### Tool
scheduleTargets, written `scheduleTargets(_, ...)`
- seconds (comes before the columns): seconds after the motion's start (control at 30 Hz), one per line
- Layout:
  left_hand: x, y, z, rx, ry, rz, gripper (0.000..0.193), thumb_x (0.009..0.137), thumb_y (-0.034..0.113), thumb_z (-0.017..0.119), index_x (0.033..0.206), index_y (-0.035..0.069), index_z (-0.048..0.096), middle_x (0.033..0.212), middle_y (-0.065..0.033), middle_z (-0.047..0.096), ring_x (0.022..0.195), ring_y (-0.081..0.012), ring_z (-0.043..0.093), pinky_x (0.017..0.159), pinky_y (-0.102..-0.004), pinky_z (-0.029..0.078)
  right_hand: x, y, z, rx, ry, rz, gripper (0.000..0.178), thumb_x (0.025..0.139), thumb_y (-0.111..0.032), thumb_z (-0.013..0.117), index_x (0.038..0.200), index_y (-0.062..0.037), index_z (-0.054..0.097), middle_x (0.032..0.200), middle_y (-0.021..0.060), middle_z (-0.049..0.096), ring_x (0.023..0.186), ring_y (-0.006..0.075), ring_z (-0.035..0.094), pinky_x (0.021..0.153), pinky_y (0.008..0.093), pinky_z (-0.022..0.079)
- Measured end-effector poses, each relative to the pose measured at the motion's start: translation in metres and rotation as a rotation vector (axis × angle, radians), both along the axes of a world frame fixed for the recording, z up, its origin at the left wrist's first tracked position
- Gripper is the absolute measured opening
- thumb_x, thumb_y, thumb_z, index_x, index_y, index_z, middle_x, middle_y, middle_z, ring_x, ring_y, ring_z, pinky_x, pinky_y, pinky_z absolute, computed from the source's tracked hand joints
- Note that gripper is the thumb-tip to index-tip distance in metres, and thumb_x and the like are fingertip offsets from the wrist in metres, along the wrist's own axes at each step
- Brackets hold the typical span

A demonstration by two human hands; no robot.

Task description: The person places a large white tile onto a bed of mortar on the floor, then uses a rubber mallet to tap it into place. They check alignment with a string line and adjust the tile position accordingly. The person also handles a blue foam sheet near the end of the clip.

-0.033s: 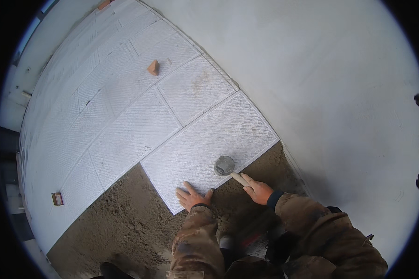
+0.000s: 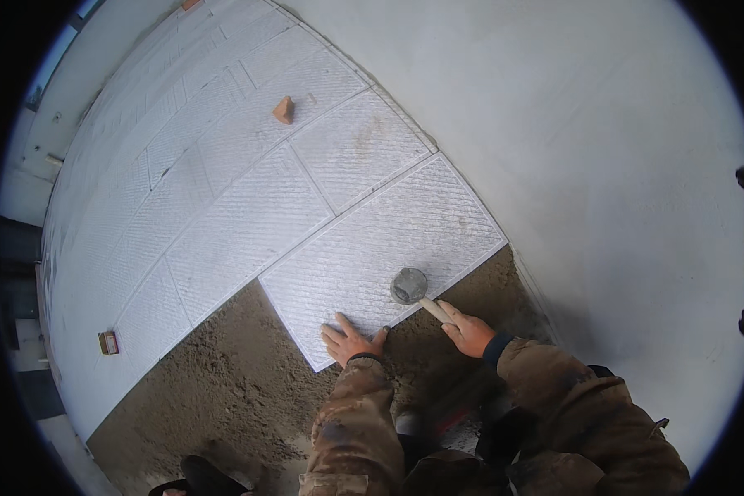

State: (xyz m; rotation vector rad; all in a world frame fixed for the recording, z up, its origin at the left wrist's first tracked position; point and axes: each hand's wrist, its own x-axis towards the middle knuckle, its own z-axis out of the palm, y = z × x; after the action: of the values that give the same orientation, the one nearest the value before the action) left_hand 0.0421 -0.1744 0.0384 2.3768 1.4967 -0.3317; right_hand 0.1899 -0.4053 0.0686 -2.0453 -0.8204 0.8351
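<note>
The right hand has its grip closed round the pale handle of a mallet. The handle slants up and leftward from the fist, across the near edge of a slab, so that the round grey head is over the slab just inside that edge. Whether the head touches the surface, I cannot tell.

The left hand lies on the slab near its lower corner, fingers spread and thumb out toward the near edge. Its grip is wide and has hold of nothing. The mallet head is to the right of this hand, well apart from it.

The slab is pale and finely ribbed, with a smooth border. Its far edge runs along the other slabs, its right corner comes up to the white wall, and its near and left edges border brown, crumbly mortar.

On the other slabs, an orange chunk sits beyond the slab under the hands, and a small box sits far to the left. Both forearms are in stained brown sleeves with dark cuffs. A dark shoe shows at the lower edge, beside the mortar.
</note>
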Motion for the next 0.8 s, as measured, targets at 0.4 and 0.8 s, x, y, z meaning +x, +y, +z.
scheduleTargets(0.4,0.006,0.001,0.017,-0.025,0.011,0.030,0.125,0.067,0.062,0.089,0.163,0.009,0.027,0.163,-0.0368,0.020,0.152,-0.0521,0.021,0.123,-0.0577,0.024,0.004,0.003,0.007,-0.044,0.028,0.027,0.059,0.104,-0.024,0.055,0.155,-0.0016,0.037,0.134,0.0314,0.061,0.118,0.0494,0.061,0.098,0.0506,0.051)
scheduleTargets(0.8,-0.002,0.000,-0.003,-0.009,0.001,0.011,0.131,0.065,0.066,0.088,0.165,0.011,0.023,0.165,-0.0357,0.018,0.154,-0.0510,0.019,0.121,-0.0602,0.025,-0.002,-0.002,-0.005,0.004,0.029,0.003,0.059,0.106,-0.029,0.054,0.156,-0.0031,0.037,0.133,0.0290,0.063,0.116,0.0465,0.064,0.097,0.0499,0.051)
